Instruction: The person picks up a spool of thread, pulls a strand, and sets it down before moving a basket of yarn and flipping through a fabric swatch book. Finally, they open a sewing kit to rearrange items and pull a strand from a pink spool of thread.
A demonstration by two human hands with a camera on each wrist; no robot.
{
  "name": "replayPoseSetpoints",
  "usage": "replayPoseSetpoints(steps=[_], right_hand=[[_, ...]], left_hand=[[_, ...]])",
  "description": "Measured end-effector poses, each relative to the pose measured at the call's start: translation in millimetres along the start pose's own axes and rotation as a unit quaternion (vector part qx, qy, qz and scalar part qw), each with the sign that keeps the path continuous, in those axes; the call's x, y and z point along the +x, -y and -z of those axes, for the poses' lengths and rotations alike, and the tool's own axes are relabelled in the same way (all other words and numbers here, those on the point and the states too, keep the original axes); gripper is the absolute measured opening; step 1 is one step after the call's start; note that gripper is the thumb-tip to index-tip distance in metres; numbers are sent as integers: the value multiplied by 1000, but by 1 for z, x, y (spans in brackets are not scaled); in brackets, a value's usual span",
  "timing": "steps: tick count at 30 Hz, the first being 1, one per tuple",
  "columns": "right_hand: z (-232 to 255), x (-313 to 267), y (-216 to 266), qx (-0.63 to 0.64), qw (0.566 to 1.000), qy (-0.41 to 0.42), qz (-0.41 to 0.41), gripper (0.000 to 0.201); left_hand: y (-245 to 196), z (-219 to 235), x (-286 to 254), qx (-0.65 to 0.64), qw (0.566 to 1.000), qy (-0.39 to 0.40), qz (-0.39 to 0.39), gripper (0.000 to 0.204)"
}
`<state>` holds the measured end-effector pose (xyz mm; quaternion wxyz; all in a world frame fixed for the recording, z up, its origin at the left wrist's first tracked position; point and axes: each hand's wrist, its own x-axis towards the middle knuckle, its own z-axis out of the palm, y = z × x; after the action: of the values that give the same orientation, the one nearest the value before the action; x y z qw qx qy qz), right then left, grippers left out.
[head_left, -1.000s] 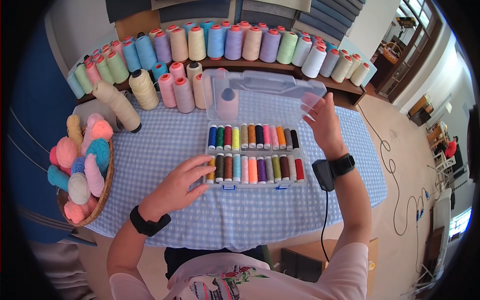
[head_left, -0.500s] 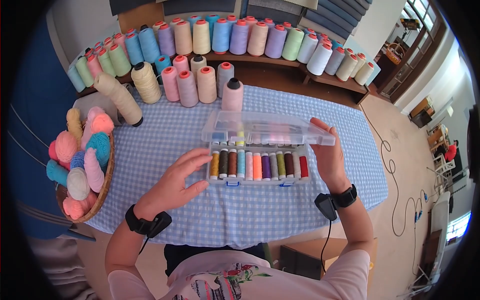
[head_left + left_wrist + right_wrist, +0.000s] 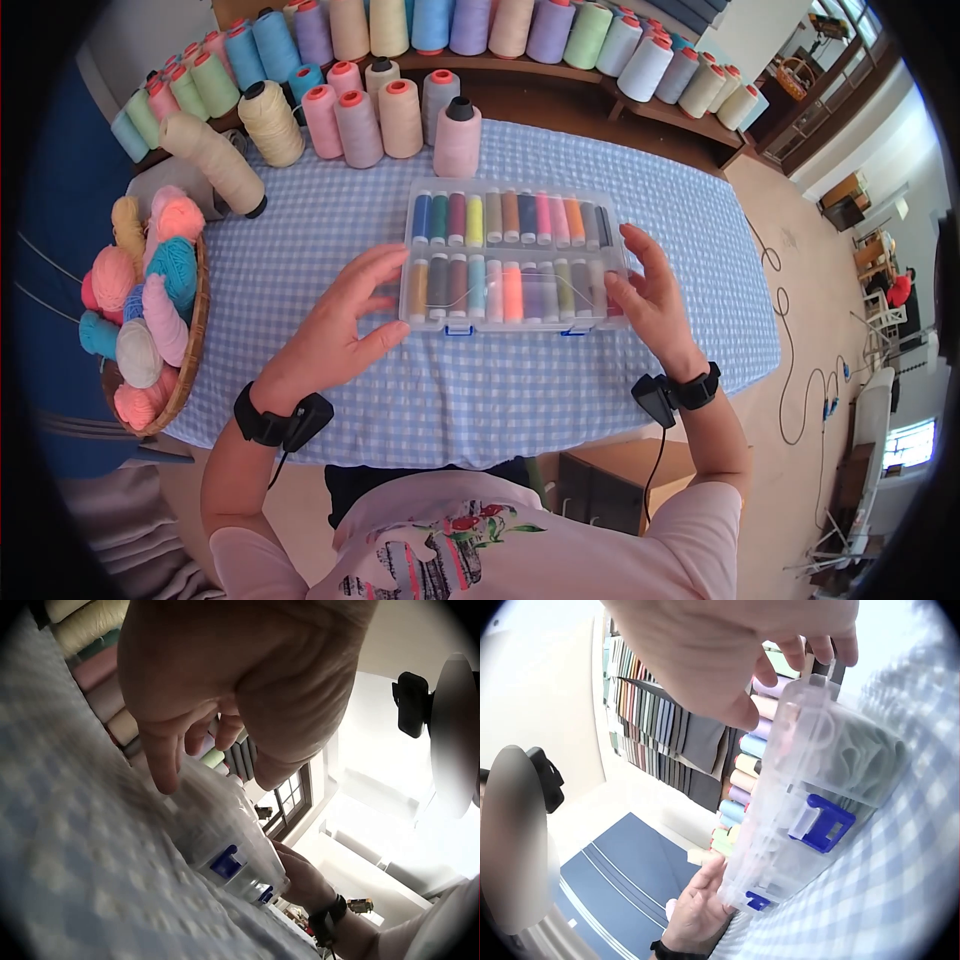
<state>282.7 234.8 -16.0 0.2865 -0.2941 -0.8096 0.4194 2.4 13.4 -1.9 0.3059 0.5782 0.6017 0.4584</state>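
Observation:
A clear plastic box (image 3: pixel 508 252) lies on the table with its lid down over two rows of coloured thread spools (image 3: pixel 512 292). Blue latches (image 3: pixel 823 823) sit along its front side. My left hand (image 3: pixel 338 318) is at the box's left end, fingers extended and thumb apart, fingertips right by the edge. At the right end, my right hand (image 3: pixel 655 305) has its thumb over the lid's corner and its relaxed fingers along the side. Both palms hang above the box ends in the wrist views.
Behind the box stand several thread cones (image 3: pixel 457 140), with more on a curved wooden shelf (image 3: pixel 560 80). A wicker basket (image 3: pixel 190 350) of yarn balls is at the left, near a leaning cream cone (image 3: pixel 215 165). Checked cloth (image 3: pixel 540 400) covers the table.
The lid, raised at first, has swung down onto the box. My right hand came down with it to the right end. My left hand has stayed by the left end.

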Motion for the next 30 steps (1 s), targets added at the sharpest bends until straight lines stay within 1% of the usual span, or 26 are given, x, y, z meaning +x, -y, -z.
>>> replayPoseSetpoints(steps=[1,2,3,4,5,6,8,9,11,12,13,14,15,16,17,18,19,21,22,23,24,25,26,27,29,30], right_hand=[[-2,-1,-1,7,1000,-10,-21,51],[-4,-2,-2,14,999,-19,-42,54],[-4,-2,-4,14,999,-16,-42,54],[-3,-2,-5,-20,1000,-9,-15,53],[-3,-3,-7,-54,998,-2,11,52],[-3,-4,-5,-53,999,-1,9,52],[-3,-5,4,15,999,41,-31,47],[-3,-6,4,15,998,41,-34,47],[-4,-7,6,-137,989,25,47,40],[-5,-8,9,-137,989,24,45,40],[-7,-8,14,-174,982,-1,80,36],[-9,-9,18,-210,971,-25,114,32],[-9,-9,21,-212,970,-25,113,32],[-8,-10,24,-256,951,-29,173,30],[-8,-11,27,-301,925,-31,231,28],[-11,-14,32,-257,946,-16,196,27],[-12,-16,33,-261,945,-15,193,27],[-13,-17,34,-275,927,25,254,29],[-13,-20,33,-284,922,43,259,36],[-14,-22,37,-286,922,43,258,36],[-16,-23,43,-314,911,68,260,42],[-17,-25,47,-341,899,93,260,47],[-17,-28,48,-370,888,112,249,60],[-17,-28,48,-370,888,111,248,60],[-18,-28,48,-405,870,119,256,64],[-20,-28,48,-404,870,119,256,64]], left_hand=[[-3,0,3,-1,1000,-1,1,60],[-6,-1,5,45,999,5,-14,61],[-8,-1,7,91,995,11,-28,61],[-7,-1,9,90,996,10,-25,61],[-6,-1,10,145,988,18,-52,60],[-4,-2,11,199,976,28,-80,60],[1,-3,10,224,969,46,-88,57],[2,-4,10,251,961,63,-98,54],[1,-5,9,259,959,58,-104,51],[0,-5,9,269,956,51,-110,49],[-2,-6,8,268,956,52,-111,49],[-4,-9,8,297,945,51,-122,49],[-8,-11,9,327,934,48,-134,49],[-12,-14,10,325,935,49,-136,49],[-18,-18,12,342,925,63,-155,51],[-23,-23,15,358,914,76,-175,54],[-27,-29,19,354,915,76,-178,54],[-34,-40,27,432,875,64,-208,59],[-33,-46,30,429,876,63,-209,59],[-28,-53,33,495,839,43,-220,58],[-23,-58,35,560,796,23,-228,57],[-20,-62,36,560,796,23,-229,57],[-16,-65,36,592,771,7,-232,51],[-15,-67,37,624,745,-9,-235,45],[-16,-68,37,627,742,-7,-237,45],[-16,-67,37,631,739,-7,-238,45]])
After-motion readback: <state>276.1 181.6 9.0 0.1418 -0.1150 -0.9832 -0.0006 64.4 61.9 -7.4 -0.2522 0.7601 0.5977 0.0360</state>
